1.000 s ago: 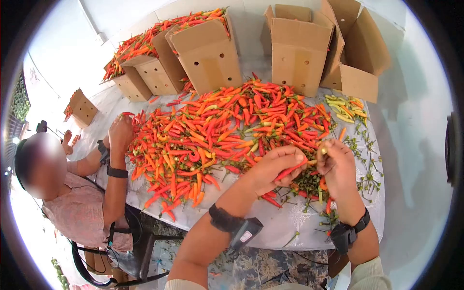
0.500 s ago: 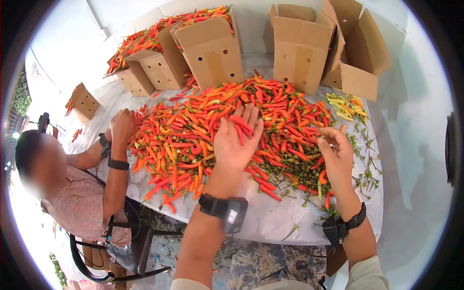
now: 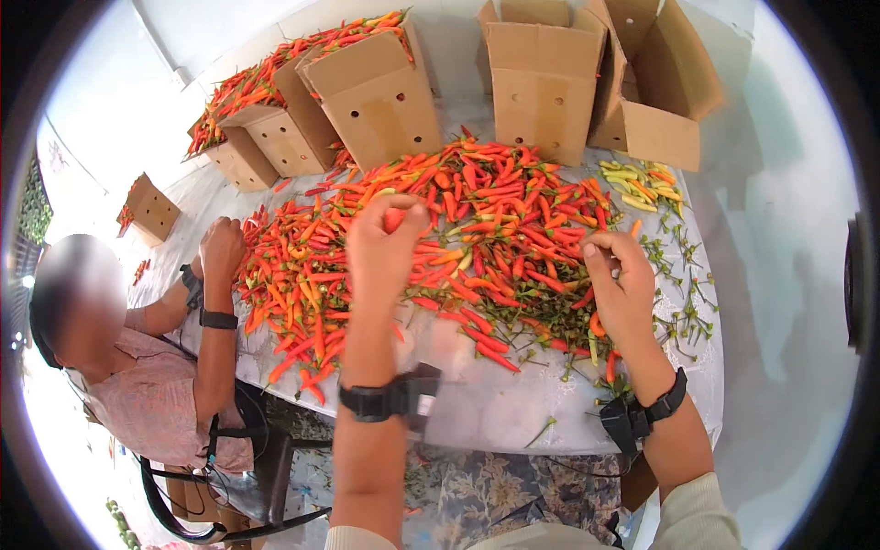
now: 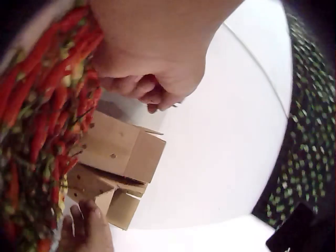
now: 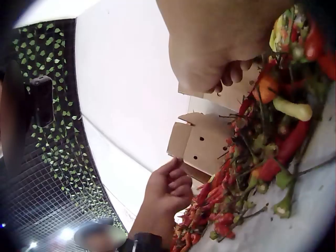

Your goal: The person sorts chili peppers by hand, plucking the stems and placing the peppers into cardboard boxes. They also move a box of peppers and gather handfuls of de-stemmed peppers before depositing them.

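In the head view, my left hand is raised over the middle of a wide pile of red and orange chili peppers. Its fingers curl round red peppers, which show between fingers and thumb; the left wrist view shows a dark red bit within the curled fingers. My right hand hovers at the pile's right side, above green stems, its index finger and thumb loosely bent with nothing visible between them. In the right wrist view its fingers hang curled; the palm is hidden.
Cardboard boxes stand along the back, the left ones heaped with chilies. Yellow peppers lie at the right back, with loose stems below. Another person sits at the left, hands at the pile's left edge.
The left hand went from the right hand's side to the pile's middle, palm up with red peppers, then curled round them and moved left. The right hand drew away from the left and its fingers loosened.
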Tool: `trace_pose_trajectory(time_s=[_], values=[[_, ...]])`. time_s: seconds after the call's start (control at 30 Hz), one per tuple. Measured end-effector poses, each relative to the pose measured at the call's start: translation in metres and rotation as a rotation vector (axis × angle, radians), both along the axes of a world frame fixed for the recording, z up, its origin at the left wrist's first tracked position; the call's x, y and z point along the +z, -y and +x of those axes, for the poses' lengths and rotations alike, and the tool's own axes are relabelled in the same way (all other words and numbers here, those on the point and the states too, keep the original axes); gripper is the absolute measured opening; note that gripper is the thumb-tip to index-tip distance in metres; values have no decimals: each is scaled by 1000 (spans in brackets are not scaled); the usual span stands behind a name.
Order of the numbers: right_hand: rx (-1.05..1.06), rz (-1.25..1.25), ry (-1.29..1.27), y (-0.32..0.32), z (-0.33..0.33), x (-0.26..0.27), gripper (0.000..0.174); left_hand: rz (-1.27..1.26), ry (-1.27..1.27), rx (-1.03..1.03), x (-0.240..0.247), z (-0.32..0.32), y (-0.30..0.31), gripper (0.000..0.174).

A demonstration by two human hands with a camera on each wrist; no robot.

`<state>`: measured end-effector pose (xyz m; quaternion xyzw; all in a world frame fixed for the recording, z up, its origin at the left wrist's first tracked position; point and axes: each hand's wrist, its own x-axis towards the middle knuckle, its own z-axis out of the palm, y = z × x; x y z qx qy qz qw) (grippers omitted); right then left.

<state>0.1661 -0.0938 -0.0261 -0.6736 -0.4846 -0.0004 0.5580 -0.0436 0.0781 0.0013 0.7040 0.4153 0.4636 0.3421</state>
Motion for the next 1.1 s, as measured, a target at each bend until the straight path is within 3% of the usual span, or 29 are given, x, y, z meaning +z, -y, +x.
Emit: trace_pose_trajectory(time_s=[0.03,0.07,0.1,0.2,0.3,0.4,0.6,0.8,0.9,0.97,1.1], values=[[7,17,-16,-1,0,0,12,443,-432,163,8,-18,-3,20],[13,36,-33,-1,0,0,13,163,-619,299,22,-30,0,20],[29,44,-45,0,-3,2,14,191,-776,284,25,-49,-9,19],[81,11,-43,2,-7,8,15,162,-856,112,24,-88,-18,16],[109,38,-64,3,-11,4,15,334,-776,122,9,-87,-14,17],[116,27,-65,2,-10,2,15,206,-957,164,18,-73,-2,28],[114,43,-75,1,-9,0,14,398,-1103,95,26,-76,-13,28],[144,-5,-158,3,-11,6,14,219,-842,158,66,-49,17,25],[163,-1,-137,3,-11,6,15,583,-486,-117,40,-26,9,21],[193,20,-195,3,-11,9,18,-263,-147,-324,43,8,37,18],[224,101,-304,-7,-1,-2,24,-856,358,-747,5,53,50,18]])
